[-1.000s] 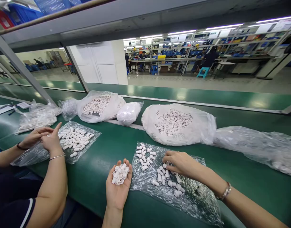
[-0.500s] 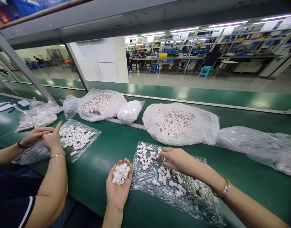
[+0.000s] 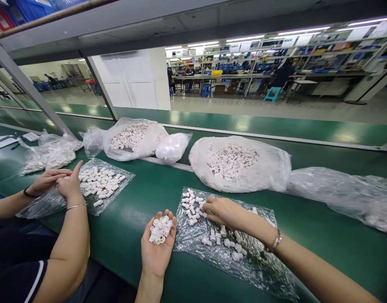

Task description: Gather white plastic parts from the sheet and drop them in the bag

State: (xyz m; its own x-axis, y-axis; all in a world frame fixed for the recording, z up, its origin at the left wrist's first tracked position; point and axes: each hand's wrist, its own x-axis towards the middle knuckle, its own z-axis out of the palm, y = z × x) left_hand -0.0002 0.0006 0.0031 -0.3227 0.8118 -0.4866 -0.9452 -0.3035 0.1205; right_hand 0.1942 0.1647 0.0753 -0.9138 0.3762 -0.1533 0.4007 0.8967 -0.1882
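Observation:
My left hand (image 3: 157,246) lies palm up at the near edge of the green belt (image 3: 143,198), cupping several small white plastic tubes (image 3: 160,229). My right hand (image 3: 223,211) rests palm down on a clear plastic sheet (image 3: 244,261), fingertips touching the loose white tubes (image 3: 193,206) scattered there. More tubes (image 3: 226,242) lie just below its wrist. Whether its fingers pinch a piece is hidden.
A co-worker's hands (image 3: 59,183) work at the left over another sheet of tubes (image 3: 100,183). Open bags of tubes (image 3: 234,162) (image 3: 130,136) sit behind, a small tied bag (image 3: 173,147) between them, and a crumpled bag (image 3: 345,191) lies right.
My right hand has slid leftward across the sheet toward the upper-left cluster of tubes. My left hand stays cupped with its pile. The co-worker's hands have hardly moved.

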